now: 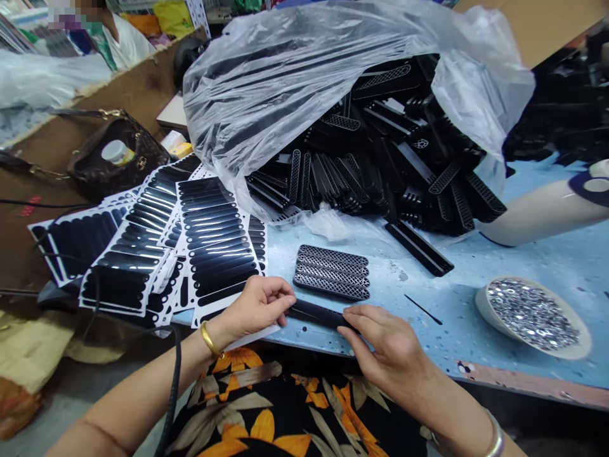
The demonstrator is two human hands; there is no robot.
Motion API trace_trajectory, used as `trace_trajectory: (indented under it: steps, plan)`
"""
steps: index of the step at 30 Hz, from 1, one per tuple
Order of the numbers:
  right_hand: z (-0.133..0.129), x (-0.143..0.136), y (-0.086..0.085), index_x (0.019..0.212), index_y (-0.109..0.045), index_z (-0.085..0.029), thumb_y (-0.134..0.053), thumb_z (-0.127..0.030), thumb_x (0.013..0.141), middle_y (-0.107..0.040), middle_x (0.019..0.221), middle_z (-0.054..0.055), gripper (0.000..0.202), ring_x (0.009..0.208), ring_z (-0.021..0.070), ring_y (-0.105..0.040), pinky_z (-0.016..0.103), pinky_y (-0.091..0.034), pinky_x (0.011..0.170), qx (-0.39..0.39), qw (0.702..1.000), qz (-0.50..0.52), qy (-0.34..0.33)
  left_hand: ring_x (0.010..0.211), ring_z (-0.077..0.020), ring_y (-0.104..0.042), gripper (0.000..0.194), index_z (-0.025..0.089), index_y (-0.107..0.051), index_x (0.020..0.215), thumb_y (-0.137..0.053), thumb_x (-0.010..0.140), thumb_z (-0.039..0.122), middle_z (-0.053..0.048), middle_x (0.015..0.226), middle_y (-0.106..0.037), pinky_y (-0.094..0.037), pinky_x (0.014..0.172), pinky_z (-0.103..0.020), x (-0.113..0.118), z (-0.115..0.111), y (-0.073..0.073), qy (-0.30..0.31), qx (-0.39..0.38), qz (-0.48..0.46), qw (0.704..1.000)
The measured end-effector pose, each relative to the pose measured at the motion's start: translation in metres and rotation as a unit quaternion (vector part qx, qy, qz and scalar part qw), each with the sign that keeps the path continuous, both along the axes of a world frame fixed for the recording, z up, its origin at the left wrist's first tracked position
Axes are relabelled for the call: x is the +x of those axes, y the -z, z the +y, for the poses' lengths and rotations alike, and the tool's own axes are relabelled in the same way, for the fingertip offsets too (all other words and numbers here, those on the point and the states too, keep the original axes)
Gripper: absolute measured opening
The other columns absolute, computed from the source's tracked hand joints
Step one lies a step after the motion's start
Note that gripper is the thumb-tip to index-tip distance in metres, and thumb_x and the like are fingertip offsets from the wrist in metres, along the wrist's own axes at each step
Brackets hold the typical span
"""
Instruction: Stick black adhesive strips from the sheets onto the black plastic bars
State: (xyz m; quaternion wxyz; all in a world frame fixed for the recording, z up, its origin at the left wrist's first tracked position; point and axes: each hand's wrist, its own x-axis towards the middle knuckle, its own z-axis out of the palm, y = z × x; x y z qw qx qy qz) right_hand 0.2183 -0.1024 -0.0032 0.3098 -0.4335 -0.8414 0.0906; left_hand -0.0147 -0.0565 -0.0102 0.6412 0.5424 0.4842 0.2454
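Between my two hands, just above the front edge of the blue table, a long black plastic strip-shaped piece (318,313) is held level. My left hand (259,307) pinches its left end, and my right hand (383,336) grips the right end between thumb and fingers. Right behind it lie several black pieces with a lattice pattern (332,273), lined up side by side. To the left, sheets of glossy black stickers (219,244) overlap in a fanned pile. One loose black piece (419,249) rests behind and to the right of my right hand.
A large clear plastic bag (285,76) spills many black parts (352,171) at the back. On the right stand a bowl of small metal pieces (533,314) and a beige cylindrical object (547,209). A thin black stick (423,309) lies nearby. A brown handbag (114,155) sits far left.
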Motion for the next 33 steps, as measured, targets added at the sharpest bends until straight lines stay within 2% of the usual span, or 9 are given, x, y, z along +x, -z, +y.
trace_trajectory:
  steps: [4,10,16,25,29,33]
  plan:
    - [-0.002,0.000,0.002,0.083,-0.067,-0.012,-0.050,-0.009,0.090,-0.068,0.077,0.010,0.019,0.069,0.0201,-0.066,0.033,-0.056,0.062,-0.016,1.000,0.001,0.004,0.042,-0.0084,-0.058,0.017,0.012,-0.061,0.074,-0.067,0.073,0.028,0.003,0.058,-0.056,-0.044,0.041,-0.015,0.006,-0.002,-0.001,-0.029,0.003,0.007,1.000]
    - [-0.001,0.004,0.005,0.083,-0.067,-0.014,-0.050,-0.011,0.091,-0.069,0.076,0.008,0.019,0.067,0.0186,-0.066,0.031,-0.055,0.061,-0.047,0.999,0.003,0.004,0.039,-0.0055,-0.053,0.019,0.013,-0.057,0.064,-0.062,0.076,0.027,0.004,0.051,-0.052,-0.039,0.039,-0.013,0.010,-0.006,0.003,-0.075,0.025,0.002,0.997]
    - [0.000,0.007,0.006,0.087,-0.068,-0.014,-0.054,-0.015,0.091,-0.071,0.075,0.007,0.015,0.066,0.0175,-0.068,0.029,-0.057,0.058,-0.041,0.998,0.039,0.006,0.039,-0.0067,-0.053,0.017,0.012,-0.062,0.073,-0.063,0.076,0.029,0.005,0.052,-0.052,-0.039,0.039,-0.014,0.012,-0.009,0.006,-0.089,0.030,0.004,0.996]
    - [-0.001,0.015,0.011,0.091,-0.074,-0.017,-0.060,-0.023,0.091,-0.075,0.083,0.006,0.014,0.072,0.0169,-0.072,0.026,-0.060,0.064,-0.084,0.991,0.102,0.014,0.040,-0.0070,-0.053,0.020,0.012,-0.064,0.067,-0.062,0.078,0.029,0.003,0.048,-0.052,-0.040,0.042,-0.015,0.010,-0.012,0.005,-0.076,0.089,0.035,0.993]
    - [-0.001,0.016,0.014,0.090,-0.075,-0.019,-0.063,-0.024,0.089,-0.076,0.082,0.006,0.014,0.071,0.0169,-0.073,0.026,-0.062,0.064,-0.077,0.991,0.107,0.025,0.041,-0.0077,-0.054,0.019,0.012,-0.066,0.069,-0.061,0.079,0.027,0.002,0.049,-0.054,-0.042,0.043,-0.015,0.009,-0.011,0.005,-0.066,0.097,0.036,0.992]
    - [-0.003,0.012,0.013,0.093,-0.074,-0.018,-0.062,-0.018,0.089,-0.075,0.081,0.006,0.013,0.070,0.0165,-0.071,0.026,-0.061,0.062,-0.049,0.991,0.122,0.014,0.042,-0.0085,-0.056,0.019,0.011,-0.068,0.073,-0.063,0.079,0.028,0.002,0.051,-0.056,-0.043,0.043,-0.016,0.008,-0.010,0.008,-0.059,0.094,0.029,0.993]
